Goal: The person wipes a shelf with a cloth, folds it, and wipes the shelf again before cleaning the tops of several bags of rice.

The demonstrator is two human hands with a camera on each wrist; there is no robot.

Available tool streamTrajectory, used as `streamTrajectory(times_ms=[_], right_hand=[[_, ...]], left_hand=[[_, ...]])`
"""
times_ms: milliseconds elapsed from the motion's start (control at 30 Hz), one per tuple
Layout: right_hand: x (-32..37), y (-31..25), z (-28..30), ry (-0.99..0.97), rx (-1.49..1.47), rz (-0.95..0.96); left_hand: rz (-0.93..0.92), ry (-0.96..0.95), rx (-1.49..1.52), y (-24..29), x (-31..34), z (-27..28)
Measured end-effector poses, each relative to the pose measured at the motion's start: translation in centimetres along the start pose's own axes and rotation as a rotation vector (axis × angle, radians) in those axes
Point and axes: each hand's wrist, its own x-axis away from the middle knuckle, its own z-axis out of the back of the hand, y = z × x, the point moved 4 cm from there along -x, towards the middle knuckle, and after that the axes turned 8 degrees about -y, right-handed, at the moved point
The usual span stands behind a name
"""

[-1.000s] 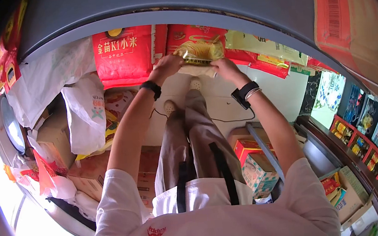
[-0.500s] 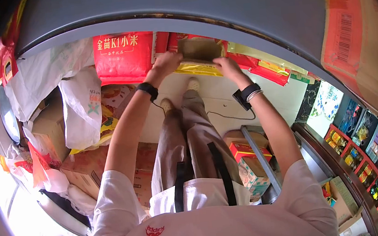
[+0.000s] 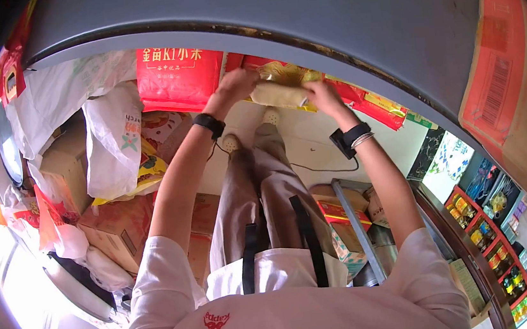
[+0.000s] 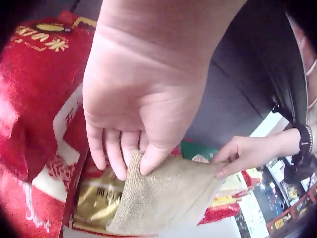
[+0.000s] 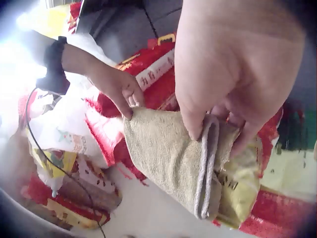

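Observation:
A beige towel [image 3: 278, 94], folded over on itself, stretches between my two hands in front of the stacked bags. My left hand [image 3: 238, 86] pinches one end between thumb and fingers; the left wrist view shows that end of the towel [image 4: 163, 193] under the thumb [image 4: 154, 157]. At the opposite end my right hand [image 3: 324, 96] pinches the towel near its pale, bound edge [image 5: 203, 178]. Behind the cloth lies a shiny gold-and-yellow bag [image 5: 242, 186], partly covered by it in this view.
A large red millet bag [image 3: 181, 80] stands left of the hands, and red packages [image 3: 380, 110] lie to the right. A grey surface [image 3: 246, 2] overhangs the bags. White plastic bags [image 3: 113, 142] and cartons [image 3: 113, 228] crowd the left side. A thin cable [image 3: 325, 169] runs over the floor.
The towel rose in front of the bags, looking dark half a second ago, and now hangs lower and paler between the hands. Both hands keep their grip. The head view has shifted slightly.

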Motion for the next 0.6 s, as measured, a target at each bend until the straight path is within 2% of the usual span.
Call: streamTrajectory(times_ms=[33, 67, 133, 167, 233, 267, 333, 367, 400, 433, 467, 533, 600], right_hand=[[-0.9, 0.7, 0.9, 0.123, 0.065, 0.099], [-1.3, 1.0, 1.9, 0.120, 0.067, 0.099], [-1.6, 1.1, 4.7, 0.325, 0.036, 0.141], [-2.0, 1.9, 4.6, 0.324, 0.037, 0.145], [-2.1, 2.6, 4.3, 0.471, 0.094, 0.237], [-1.9, 1.8, 4.0, 0.466, 0.096, 0.239], [-1.8, 0.4, 2.5, 0.358, 0.232, 0.144], [-2.5, 3.2, -0.8, 0.276, 0.287, 0.138], [-1.8, 0.6, -0.1, 0.157, 0.152, 0.065], [-1.8, 1.8, -1.9, 0.078, 0.143, -0.002], [-1.6, 2.4, -3.4, -0.003, 0.133, -0.070], [-0.8, 2.7, -4.8, -0.052, 0.077, -0.093], [-0.6, 2.2, -5.2, -0.099, 0.023, -0.108]], left_hand=[[-0.046, 0.144, 0.025, 0.2, -0.1, 1.8], [-0.044, 0.144, 0.028, 1.0, 0.4, 3.7], [-0.131, 0.338, 0.218, 3.4, 1.8, 8.4], [-0.129, 0.342, 0.219, 3.9, 2.1, 9.2], [-0.198, 0.389, 0.268, 4.9, 2.8, 10.3], [-0.196, 0.392, 0.273, 4.1, 2.3, 9.4], [-0.216, 0.525, 0.017, 2.5, 1.1, 5.9], [-0.213, 0.528, 0.020, 1.7, 0.6, 4.1], [-0.044, 0.328, -0.031, 0.5, -0.4, 1.5], [0.123, 0.123, -0.082, -0.7, -0.9, -0.9], [0.126, 0.117, -0.078, -1.1, -0.6, -2.3], [0.022, 0.081, -0.038, -1.1, 0.5, -4.2], [0.079, 0.039, -0.038, -1.1, 0.9, -4.6]])
